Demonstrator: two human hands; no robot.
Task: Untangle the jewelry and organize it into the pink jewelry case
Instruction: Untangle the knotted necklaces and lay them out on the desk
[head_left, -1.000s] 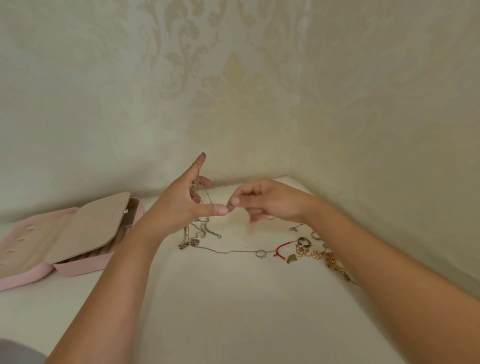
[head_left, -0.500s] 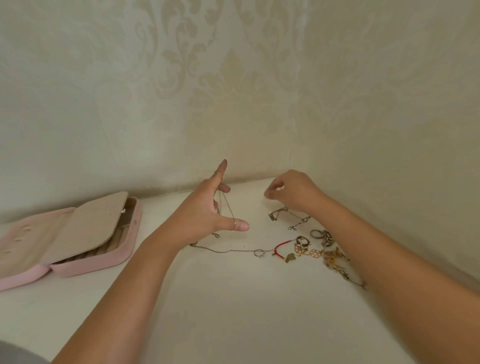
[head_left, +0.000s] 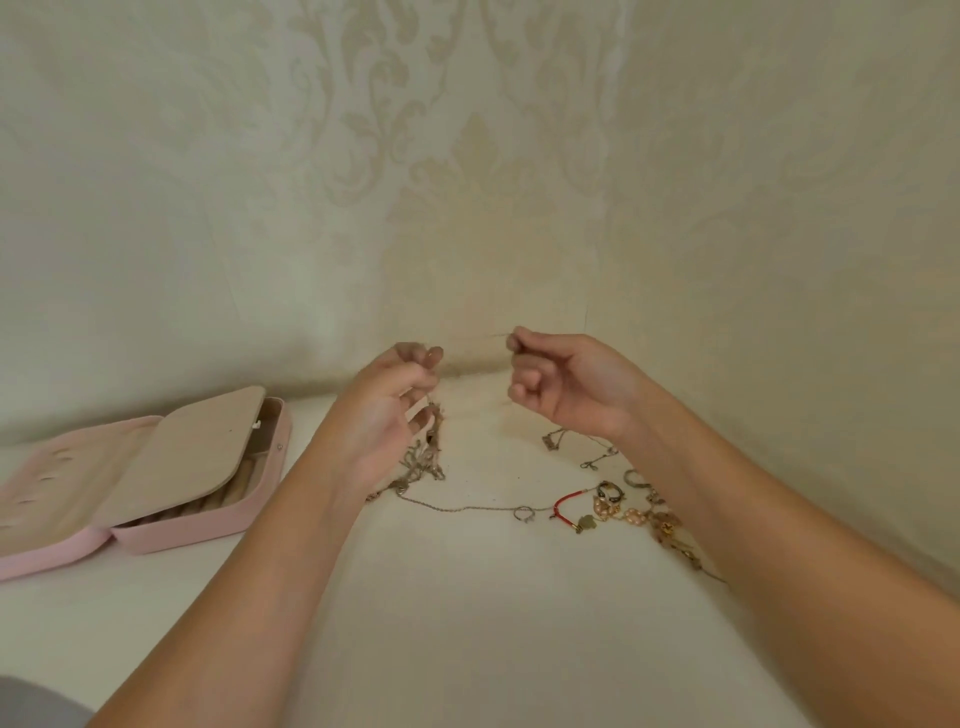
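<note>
The pink jewelry case (head_left: 156, 535) was found lying open at the far left of the white surface (head_left: 467, 623), its beige inner flap (head_left: 182, 457) raised. Padded ring rolls (head_left: 228, 493) were seen beneath the flap; no jewelry could be made out in any compartment.

The left hand (head_left: 384, 415) was held above the surface with fingers curled about a tangled chain cluster (head_left: 423, 457), which hung from it to the surface. A fine strand (head_left: 485, 336) was seen stretched from it to the right hand (head_left: 566, 384), whose thumb and forefinger were pinched closed on the strand's end (the strand was faint and blurred).

A long thin chain (head_left: 467, 508) with a small ring (head_left: 523, 514) beside it lay on the surface, then a red cord bracelet (head_left: 569, 501) and a heap of gold pieces (head_left: 644, 517) close to the right forearm.

Risk was judged as follows: if the hands were drawn further apart, the knot could be tightened or the fine strand snapped. The heap could be dragged by the right forearm.
</note>
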